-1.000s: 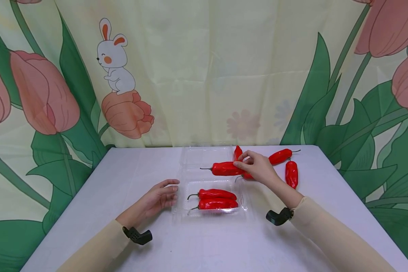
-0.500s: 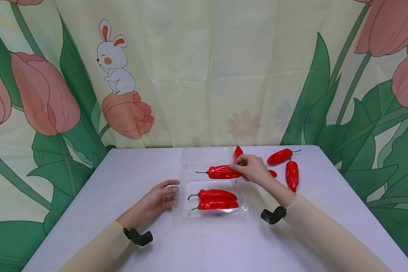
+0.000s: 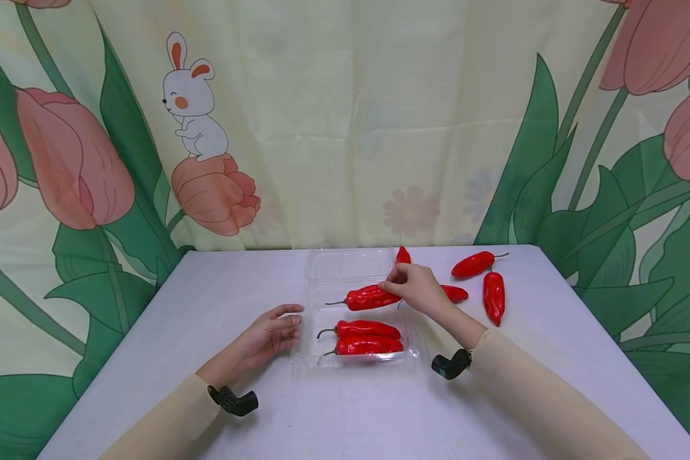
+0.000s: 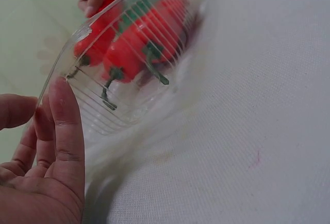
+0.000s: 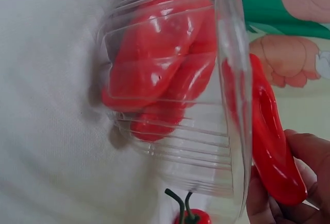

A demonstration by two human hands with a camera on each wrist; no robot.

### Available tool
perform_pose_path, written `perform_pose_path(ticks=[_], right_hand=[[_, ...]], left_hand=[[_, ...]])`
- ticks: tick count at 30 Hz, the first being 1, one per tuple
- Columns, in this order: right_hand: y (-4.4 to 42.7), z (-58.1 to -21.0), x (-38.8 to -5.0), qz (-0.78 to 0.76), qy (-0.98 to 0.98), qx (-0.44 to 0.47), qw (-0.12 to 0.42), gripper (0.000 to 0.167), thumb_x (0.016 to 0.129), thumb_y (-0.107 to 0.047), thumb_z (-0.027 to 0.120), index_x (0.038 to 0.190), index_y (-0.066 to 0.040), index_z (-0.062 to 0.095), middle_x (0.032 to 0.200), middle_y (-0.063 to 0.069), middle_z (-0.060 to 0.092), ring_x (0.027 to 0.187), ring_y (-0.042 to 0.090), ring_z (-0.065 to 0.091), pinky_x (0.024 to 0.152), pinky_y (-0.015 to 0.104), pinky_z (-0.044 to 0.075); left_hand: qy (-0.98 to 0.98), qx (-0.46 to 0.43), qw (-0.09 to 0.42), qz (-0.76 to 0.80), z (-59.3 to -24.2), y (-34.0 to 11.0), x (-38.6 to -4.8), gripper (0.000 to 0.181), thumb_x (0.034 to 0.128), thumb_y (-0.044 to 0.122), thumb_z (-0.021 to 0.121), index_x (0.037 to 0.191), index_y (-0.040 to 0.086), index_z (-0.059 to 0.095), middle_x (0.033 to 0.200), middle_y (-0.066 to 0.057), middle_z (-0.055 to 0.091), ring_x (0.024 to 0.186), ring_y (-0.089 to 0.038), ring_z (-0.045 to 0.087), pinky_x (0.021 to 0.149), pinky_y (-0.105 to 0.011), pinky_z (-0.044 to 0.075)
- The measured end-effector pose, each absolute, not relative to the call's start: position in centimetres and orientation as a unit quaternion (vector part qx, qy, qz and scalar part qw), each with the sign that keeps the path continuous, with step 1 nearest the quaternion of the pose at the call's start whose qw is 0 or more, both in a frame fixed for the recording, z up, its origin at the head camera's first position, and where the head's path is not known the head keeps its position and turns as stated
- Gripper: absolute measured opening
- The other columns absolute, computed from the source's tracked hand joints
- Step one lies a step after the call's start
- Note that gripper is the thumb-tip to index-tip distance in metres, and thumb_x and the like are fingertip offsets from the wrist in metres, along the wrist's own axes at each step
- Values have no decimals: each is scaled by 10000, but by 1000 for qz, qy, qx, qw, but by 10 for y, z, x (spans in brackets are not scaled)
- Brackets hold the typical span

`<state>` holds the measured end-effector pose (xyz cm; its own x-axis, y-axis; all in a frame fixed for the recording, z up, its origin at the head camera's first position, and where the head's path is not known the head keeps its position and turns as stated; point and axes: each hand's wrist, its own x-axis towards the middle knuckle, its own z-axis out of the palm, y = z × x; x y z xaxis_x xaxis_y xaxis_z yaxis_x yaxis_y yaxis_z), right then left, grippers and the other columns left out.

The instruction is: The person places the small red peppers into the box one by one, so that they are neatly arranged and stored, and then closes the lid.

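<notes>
My right hand pinches a red chili pepper by its blunt end. The pepper's stem points left, above the back part of a clear plastic box. Two more red peppers lie side by side in the box, stems to the left. In the right wrist view, the held pepper is just beyond the box rim. My left hand is at the box's left side, its fingers relaxed. Seen from the left wrist, its fingers touch the box edge.
The box's clear lid lies folded back behind it. Loose red peppers lie to the right: one upright-pointing pepper, one partly behind the right hand, another and one farther right. A white cloth covers the table.
My right hand has moved left and toward me with the pepper, bringing it lower and closer to the box. The left hand has stayed in place.
</notes>
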<state>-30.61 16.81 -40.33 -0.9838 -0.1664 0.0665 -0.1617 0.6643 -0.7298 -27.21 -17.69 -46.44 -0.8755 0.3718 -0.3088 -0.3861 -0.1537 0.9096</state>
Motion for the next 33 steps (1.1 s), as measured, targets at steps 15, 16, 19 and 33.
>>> perform_pose_path(ticks=[15,16,19,33], right_hand=[[154,-407,-308,-377,918,-122,7,114,902,-189,801,932,-116,718,890,44,736,787,178,650,750,304,616],[154,-408,-307,-376,918,-124,6,114,899,-187,803,932,-115,720,888,44,736,786,177,649,752,306,616],[152,-410,-305,-373,919,-129,6,116,894,-181,808,934,-113,723,878,35,737,772,164,651,755,305,620],[148,-413,-305,-306,929,-203,41,143,912,-108,784,1052,-112,755,958,19,756,818,132,678,822,324,629]], left_hand=[[613,-18,251,749,-464,-175,-272,448,1041,94,588,1452,34,419,984,-14,613,770,-114,651,748,-238,595],[613,-18,250,749,-464,-175,-272,446,1042,93,586,1451,34,419,982,-15,614,768,-114,652,747,-237,595],[613,-18,250,750,-465,-175,-273,439,1042,90,584,1447,35,424,973,-11,622,764,-110,653,747,-234,597],[599,-17,251,760,-465,-174,-272,404,1042,73,573,1423,51,438,933,6,615,753,-104,651,736,-231,598]])
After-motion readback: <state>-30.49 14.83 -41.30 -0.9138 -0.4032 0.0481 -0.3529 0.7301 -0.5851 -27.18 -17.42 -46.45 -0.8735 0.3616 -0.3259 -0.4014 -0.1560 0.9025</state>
